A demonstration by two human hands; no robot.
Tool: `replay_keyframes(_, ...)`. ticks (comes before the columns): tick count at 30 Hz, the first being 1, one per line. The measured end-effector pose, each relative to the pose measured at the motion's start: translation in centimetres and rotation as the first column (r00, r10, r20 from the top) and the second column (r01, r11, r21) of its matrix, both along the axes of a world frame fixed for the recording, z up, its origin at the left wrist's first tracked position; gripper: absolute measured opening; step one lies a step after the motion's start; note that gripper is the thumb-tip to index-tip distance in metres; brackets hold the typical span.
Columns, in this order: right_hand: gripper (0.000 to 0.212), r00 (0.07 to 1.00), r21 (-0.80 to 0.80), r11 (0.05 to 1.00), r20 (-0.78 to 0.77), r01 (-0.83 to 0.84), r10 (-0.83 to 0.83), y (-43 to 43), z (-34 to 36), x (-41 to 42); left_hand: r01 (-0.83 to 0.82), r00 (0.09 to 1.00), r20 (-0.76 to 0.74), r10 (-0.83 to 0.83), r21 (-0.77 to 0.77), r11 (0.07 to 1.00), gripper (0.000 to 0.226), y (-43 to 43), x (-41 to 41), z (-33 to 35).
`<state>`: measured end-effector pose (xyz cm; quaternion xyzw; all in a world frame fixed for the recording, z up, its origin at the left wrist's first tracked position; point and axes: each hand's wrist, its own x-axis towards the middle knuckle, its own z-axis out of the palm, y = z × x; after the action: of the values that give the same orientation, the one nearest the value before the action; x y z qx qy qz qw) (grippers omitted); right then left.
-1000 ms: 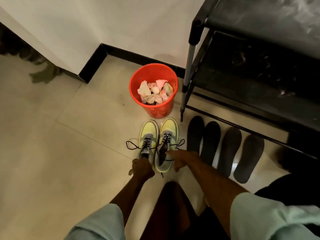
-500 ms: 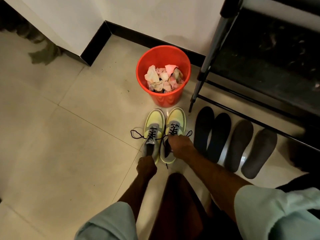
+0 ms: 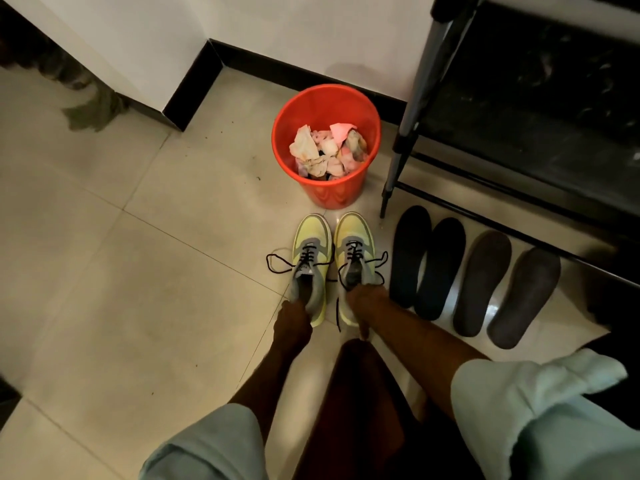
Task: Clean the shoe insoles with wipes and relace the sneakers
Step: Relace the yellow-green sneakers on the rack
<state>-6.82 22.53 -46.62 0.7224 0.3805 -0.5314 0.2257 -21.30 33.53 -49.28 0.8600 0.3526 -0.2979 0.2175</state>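
Left hand (image 3: 294, 315) curls over the heel collar of the left sneaker (image 3: 311, 244); right hand (image 3: 367, 303) covers the heel of the right sneaker (image 3: 355, 233), grip too dark to call.
Pair stands toes-out on the floor (image 3: 138, 271), just short of the red bin (image 3: 332, 195) of used wipes (image 3: 325, 150) by the wall edge. Laces (image 3: 277, 263) look threaded, ends loose on the floor. Four insoles (image 3: 440, 268) lie in a row just right of the pair, along the front rail of the rack (image 3: 401, 150), none inside a shoe. Likely step: squaring the pair up. Pin each heel, slacken laces, feed the matching insole toe-first, press flat, then even the ends and tie. Which two fit this pair: can't tell.
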Motion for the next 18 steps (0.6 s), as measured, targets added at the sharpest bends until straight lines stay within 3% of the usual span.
replay_keyframes(2, 0.072, 0.955, 0.077, 0.955, 0.049, 0.288, -0.292, -0.4, 1.4, 1.2, 0.035, 0.999, 0.026, -0.034, -0.044, 0.998, 0.04, 0.4, 1.0, 1.1)
replay_keyframes(4, 0.064, 0.935, 0.162, 0.926, 0.048, 0.341, -0.352, -1.3, 2.2, 2.1, 0.017, 0.998, 0.06, -0.012, -0.087, 0.996, 0.043, 0.7, 2.1, 2.4)
replay_keyframes(6, 0.065, 0.919, 0.252, 0.889, 0.0, 0.382, -0.395, -1.9, 3.6, 2.8, -0.027, 0.997, 0.065, 0.036, -0.122, 0.992, 0.046, 0.9, 2.8, 4.0)
replay_keyframes(10, 0.093, 0.907, 0.406, 0.825, -0.019, 0.392, -0.422, -2.2, 7.7, 4.1, -0.072, 0.987, 0.134, 0.094, -0.16, 0.984, 0.056, 1.5, 4.2, 7.8)
replay_keyframes(15, 0.093, 0.9, 0.47, 0.791, -0.016, 0.392, -0.436, -2.8, 14.0, 4.6, -0.076, 0.974, 0.193, 0.121, -0.225, 0.971, 0.072, 2.9, 4.8, 15.7)
replay_keyframes(18, 0.081, 0.904, 0.5, 0.776, -0.033, 0.384, -0.426, -3.5, 18.4, 3.9, 0.006, 0.985, 0.166, 0.034, -0.234, 0.972, 0.057, 4.0, 5.1, 21.4)
